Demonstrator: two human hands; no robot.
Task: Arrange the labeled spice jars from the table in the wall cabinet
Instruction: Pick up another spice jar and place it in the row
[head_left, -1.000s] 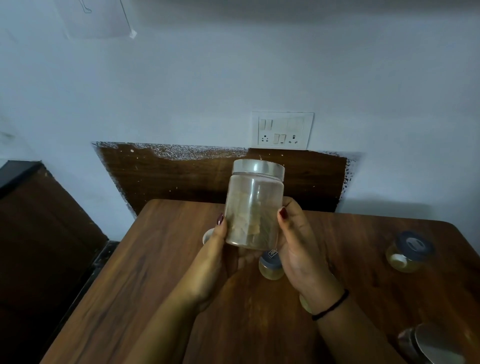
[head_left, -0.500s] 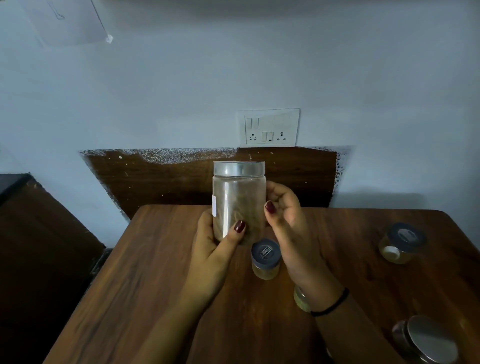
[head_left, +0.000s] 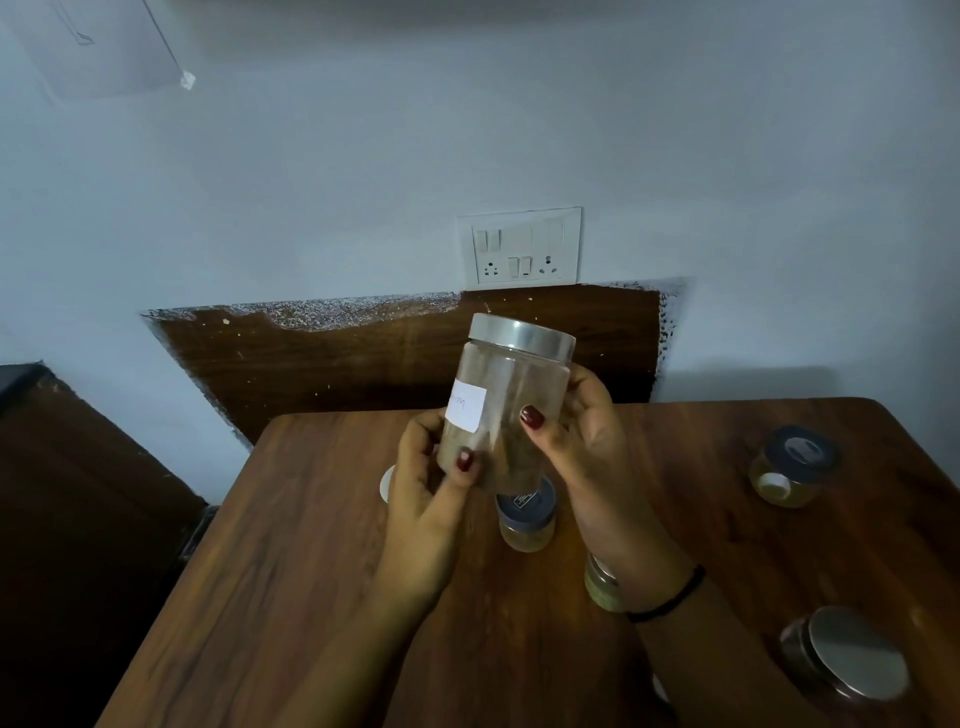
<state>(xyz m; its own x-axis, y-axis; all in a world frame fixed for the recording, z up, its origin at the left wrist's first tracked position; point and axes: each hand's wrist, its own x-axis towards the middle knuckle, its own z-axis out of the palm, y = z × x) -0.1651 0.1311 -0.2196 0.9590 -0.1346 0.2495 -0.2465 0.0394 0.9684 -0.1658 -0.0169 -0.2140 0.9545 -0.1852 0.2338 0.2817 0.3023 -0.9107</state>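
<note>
A tall clear spice jar (head_left: 506, 405) with a silver lid and a white handwritten label is held tilted above the wooden table (head_left: 291, 571). My left hand (head_left: 431, 514) grips its lower part, thumb on the front. From the right side my right hand (head_left: 592, 457) grips the jar, thumb across the glass. Under the jar a small jar with a dark lid (head_left: 525, 519) stands on the table. Another small dark-lidded jar (head_left: 792, 465) stands at the right. A silver-lidded jar (head_left: 844, 660) is at the near right. My right wrist partly hides a further jar (head_left: 600, 582).
A white round object (head_left: 387, 483) peeks out behind my left hand. A switch and socket plate (head_left: 522, 249) is on the pale wall behind the table. Dark wooden furniture (head_left: 67, 493) stands at the left. The wall cabinet is not in view.
The jar has been turned and tilted to the right in both hands, bringing its white label round to the front. The view has shifted slightly.
</note>
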